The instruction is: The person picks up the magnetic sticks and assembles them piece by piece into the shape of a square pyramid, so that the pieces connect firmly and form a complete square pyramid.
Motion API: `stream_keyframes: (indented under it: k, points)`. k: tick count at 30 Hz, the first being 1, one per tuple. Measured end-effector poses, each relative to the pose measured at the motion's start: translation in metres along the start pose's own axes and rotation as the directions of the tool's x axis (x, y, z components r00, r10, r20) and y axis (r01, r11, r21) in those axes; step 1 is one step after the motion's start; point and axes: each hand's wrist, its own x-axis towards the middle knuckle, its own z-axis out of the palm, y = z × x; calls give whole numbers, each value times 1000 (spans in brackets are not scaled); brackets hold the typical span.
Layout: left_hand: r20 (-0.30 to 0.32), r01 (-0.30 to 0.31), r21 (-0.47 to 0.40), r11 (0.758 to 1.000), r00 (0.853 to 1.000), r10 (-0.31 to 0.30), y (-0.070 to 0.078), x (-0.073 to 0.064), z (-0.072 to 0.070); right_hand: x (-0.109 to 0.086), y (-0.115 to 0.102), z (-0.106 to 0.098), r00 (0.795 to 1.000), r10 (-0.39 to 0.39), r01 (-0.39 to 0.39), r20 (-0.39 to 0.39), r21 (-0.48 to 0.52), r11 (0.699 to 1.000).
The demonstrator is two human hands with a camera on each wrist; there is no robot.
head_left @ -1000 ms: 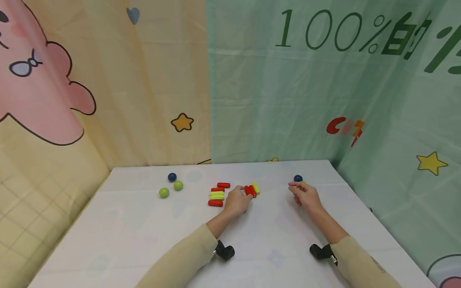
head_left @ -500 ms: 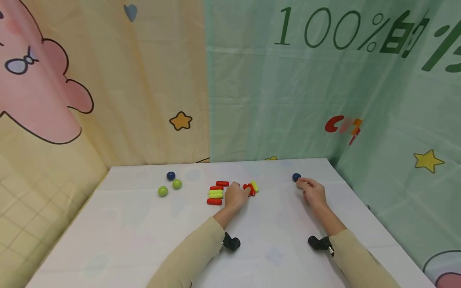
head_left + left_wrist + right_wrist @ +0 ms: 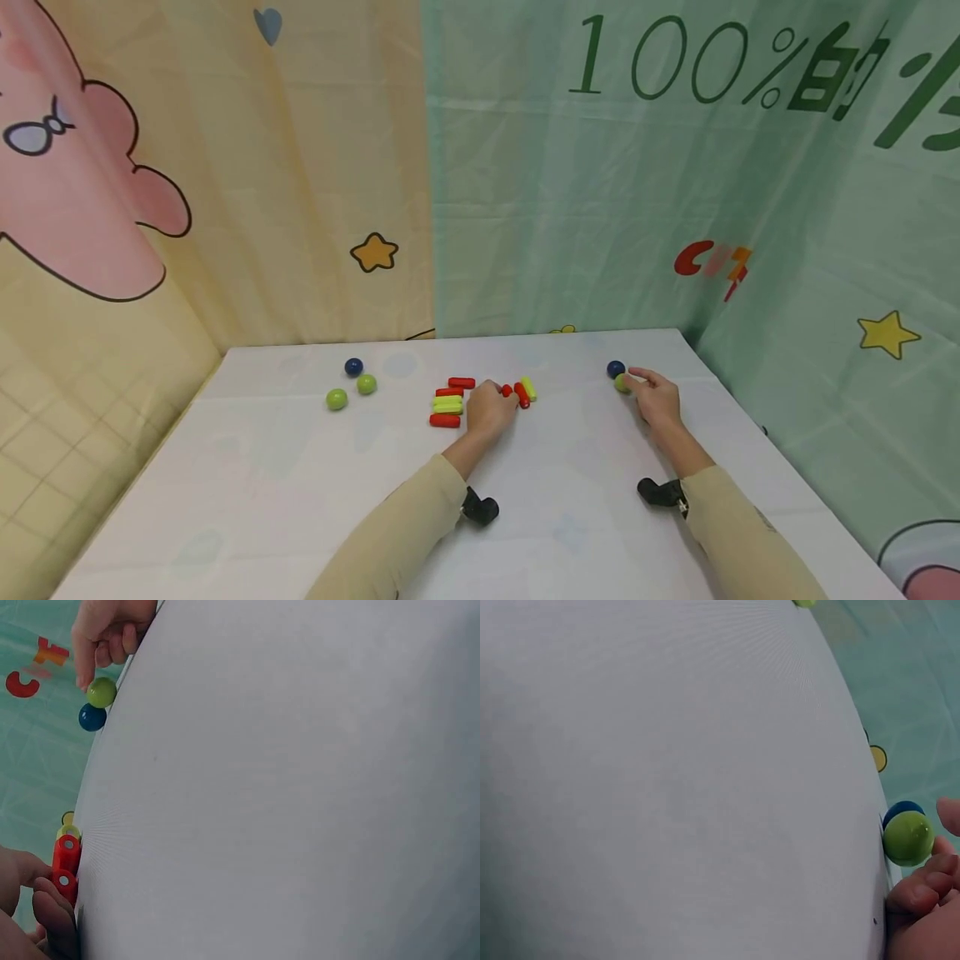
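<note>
My left hand [image 3: 489, 412] pinches a short red rod [image 3: 507, 390] between thumb and finger. In the left wrist view this red rod [image 3: 64, 882] shows a pale round end. Right beside it lie another red rod [image 3: 522, 397] and a yellow-green rod [image 3: 529, 388]. My right hand [image 3: 658, 403] is just right of a green ball [image 3: 621, 384], one finger extended at its edge. A dark blue ball [image 3: 616, 368] sits right behind the green one. From the right wrist, the green ball [image 3: 908, 840] appears beyond the parted thumb and fingers.
Left of my left hand, red rods [image 3: 445, 421] and yellow-green rods [image 3: 447, 405] form a loose stack of several. Farther left on the white table [image 3: 247, 467] are two green balls [image 3: 337, 399] and a blue ball [image 3: 354, 367]. A printed curtain [image 3: 555, 208] hangs behind.
My right hand reached the green ball, then drew slightly right, so the ball shows again. My left hand shifted a little and now has one red rod apart from its neighbour.
</note>
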Motion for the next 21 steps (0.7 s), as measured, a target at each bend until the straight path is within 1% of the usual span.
stream_keyframes:
  k: [4,8,13,18,21]
  points:
    - [-2,-11,0,1000,1000,11,-1,1,0,3,0,-1,1000,3,-2,15,-44,999]
    - [14,-19,-5,1000,1000,20,-3,0,-1,5,0,-2,1000,17,-16,20,-69,997]
    - [29,-46,-9,999,999,46,-6,-1,-4,3,-2,0,999,30,-28,18,-100,995]
    - [72,-84,3,996,994,84,-9,-7,-7,0,-2,2,1000,15,-12,23,-137,991]
    - [96,-96,15,995,991,94,-10,-11,-8,-1,-1,2,999,22,-17,32,-142,990]
